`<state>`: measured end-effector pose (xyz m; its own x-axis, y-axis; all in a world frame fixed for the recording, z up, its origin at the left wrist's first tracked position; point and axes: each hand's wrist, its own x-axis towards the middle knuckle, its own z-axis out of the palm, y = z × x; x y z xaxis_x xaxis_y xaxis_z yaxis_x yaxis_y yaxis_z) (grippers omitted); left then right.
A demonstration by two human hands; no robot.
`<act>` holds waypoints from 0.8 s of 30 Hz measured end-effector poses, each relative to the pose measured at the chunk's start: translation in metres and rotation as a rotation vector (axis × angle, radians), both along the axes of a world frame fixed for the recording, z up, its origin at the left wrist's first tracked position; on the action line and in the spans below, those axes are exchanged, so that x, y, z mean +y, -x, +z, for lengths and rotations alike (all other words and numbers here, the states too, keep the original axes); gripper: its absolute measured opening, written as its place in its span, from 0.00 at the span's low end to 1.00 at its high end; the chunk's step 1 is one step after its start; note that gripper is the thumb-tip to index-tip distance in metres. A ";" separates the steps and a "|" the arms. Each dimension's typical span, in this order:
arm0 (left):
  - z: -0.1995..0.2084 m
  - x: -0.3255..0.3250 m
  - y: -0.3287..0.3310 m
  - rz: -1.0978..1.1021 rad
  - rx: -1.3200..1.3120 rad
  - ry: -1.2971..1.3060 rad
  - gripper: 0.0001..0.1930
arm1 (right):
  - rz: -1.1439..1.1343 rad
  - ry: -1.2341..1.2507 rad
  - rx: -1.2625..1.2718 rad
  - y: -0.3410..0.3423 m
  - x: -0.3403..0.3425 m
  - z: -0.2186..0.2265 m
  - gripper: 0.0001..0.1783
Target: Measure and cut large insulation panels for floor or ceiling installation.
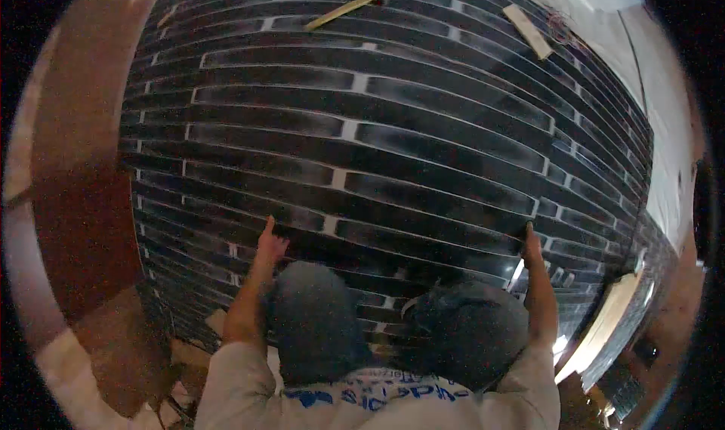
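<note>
I crouch over a surface of long dark planks [445,154] laid in staggered rows, with pale lines and white joints between them. My left hand [273,241] is at the left end of a long dark plank [362,255], one finger pointing away from me and the thumb turned inward. At the other end of this plank is my right hand [532,242], seen edge-on with its fingers pointing forward. Both hands seem to grip the plank by its ends. Its outline blends into the dark rows beneath, and my knees cover part of the near rows.
A hammer [346,10] with a light wooden handle lies on the far rows. A pale wood strip [527,32] lies far right, with tangled thin cord [559,29] beside it. Pale sheeting [672,128] borders the right side. Long light boards [600,328] lie at the near right.
</note>
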<state>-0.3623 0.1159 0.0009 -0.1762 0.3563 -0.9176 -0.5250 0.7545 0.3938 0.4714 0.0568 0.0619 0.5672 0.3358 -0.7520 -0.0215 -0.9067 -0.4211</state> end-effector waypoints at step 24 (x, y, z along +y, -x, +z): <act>0.470 0.238 0.059 -0.409 -0.031 -0.173 0.21 | 0.935 0.560 -0.244 0.150 -0.040 0.374 0.21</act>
<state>-0.4212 0.3541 0.4710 0.0372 0.5395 -0.8412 -0.2107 0.8271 0.5212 0.3218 0.0164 0.4361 0.4216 0.3564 -0.8338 0.7957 -0.5863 0.1517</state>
